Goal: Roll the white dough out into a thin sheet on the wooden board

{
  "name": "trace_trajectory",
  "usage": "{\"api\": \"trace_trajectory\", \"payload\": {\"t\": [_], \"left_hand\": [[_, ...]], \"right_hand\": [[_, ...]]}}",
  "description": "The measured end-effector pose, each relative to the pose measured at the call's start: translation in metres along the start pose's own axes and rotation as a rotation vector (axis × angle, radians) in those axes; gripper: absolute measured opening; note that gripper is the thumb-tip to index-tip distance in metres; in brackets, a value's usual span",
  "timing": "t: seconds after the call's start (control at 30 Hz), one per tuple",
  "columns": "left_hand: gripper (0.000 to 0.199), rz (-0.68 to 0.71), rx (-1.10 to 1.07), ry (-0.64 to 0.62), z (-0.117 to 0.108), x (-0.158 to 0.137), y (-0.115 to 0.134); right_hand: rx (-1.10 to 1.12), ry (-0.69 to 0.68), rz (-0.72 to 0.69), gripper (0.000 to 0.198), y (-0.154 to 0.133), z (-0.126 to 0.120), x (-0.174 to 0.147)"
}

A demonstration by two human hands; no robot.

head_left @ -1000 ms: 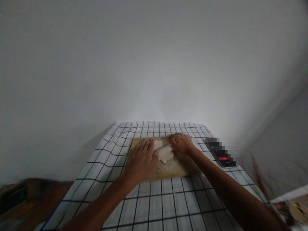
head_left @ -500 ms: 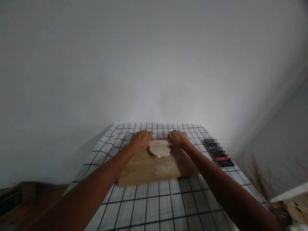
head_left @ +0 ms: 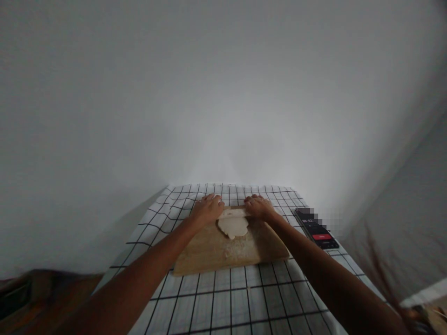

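A pale rolling pin (head_left: 234, 212) lies crosswise over the far part of a flattened piece of dough (head_left: 233, 228). My left hand (head_left: 209, 208) is closed over its left end, and my right hand (head_left: 257, 206) over its right end. The dough has an uneven edge, and its far part is hidden under the pin. Beneath it is a wooden board (head_left: 206, 256), dusted with flour (head_left: 235, 251) on the near side of the dough.
A white tablecloth with black grid lines (head_left: 223, 298) covers the table, which stands against a pale wall (head_left: 223, 116). To the right of the board lies a phone (head_left: 319, 235) with a lit screen. Dark blurred items (head_left: 28, 293) are at the lower left.
The rolling pin and both hands have moved slightly toward the board's far edge, so more of the dough shows. The whole scene sits a little lower in view.
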State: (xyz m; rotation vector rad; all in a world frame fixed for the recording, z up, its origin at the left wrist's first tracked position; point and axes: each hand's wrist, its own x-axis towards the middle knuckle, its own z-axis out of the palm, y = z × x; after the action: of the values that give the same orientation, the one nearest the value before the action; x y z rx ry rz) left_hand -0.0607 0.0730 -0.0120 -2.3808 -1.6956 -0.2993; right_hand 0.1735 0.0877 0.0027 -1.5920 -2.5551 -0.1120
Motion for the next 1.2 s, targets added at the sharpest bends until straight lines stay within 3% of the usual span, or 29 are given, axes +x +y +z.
{"api": "trace_trajectory", "payload": {"t": [0.17, 0.27, 0.47, 0.6, 0.77, 0.97, 1.1, 1.2], "left_hand": [[0.046, 0.035, -0.032, 0.218, -0.002, -0.045, 0.021], [0.049, 0.109, -0.051, 0.246, -0.009, -0.076, 0.034], [0.054, 0.226, -0.064, 0.27, -0.011, -0.116, 0.039], [0.05, 0.193, -0.055, 0.267, -0.005, -0.107, 0.035], [0.043, 0.11, -0.057, 0.232, -0.003, -0.066, 0.025], [0.042, -0.077, -0.077, 0.047, -0.008, -0.015, 0.002], [0.044, -0.131, -0.064, 0.037, -0.006, 0.0, -0.007], [0.042, -0.088, -0.062, 0.074, -0.003, -0.005, -0.006]], "right_hand": [[0.038, 0.15, -0.023, 0.037, -0.019, 0.004, -0.058], [0.133, 0.245, 0.049, 0.045, -0.032, 0.011, -0.098], [0.165, 0.271, -0.041, 0.058, -0.039, 0.023, -0.141], [0.193, 0.243, -0.062, 0.053, -0.031, 0.015, -0.121], [0.132, 0.267, 0.006, 0.048, -0.024, 0.009, -0.06], [0.036, 0.164, 0.12, 0.049, -0.023, 0.009, 0.005], [0.003, 0.103, 0.16, 0.046, -0.023, 0.007, 0.014], [-0.038, 0.111, 0.096, 0.04, -0.024, 0.008, 0.0]]}}
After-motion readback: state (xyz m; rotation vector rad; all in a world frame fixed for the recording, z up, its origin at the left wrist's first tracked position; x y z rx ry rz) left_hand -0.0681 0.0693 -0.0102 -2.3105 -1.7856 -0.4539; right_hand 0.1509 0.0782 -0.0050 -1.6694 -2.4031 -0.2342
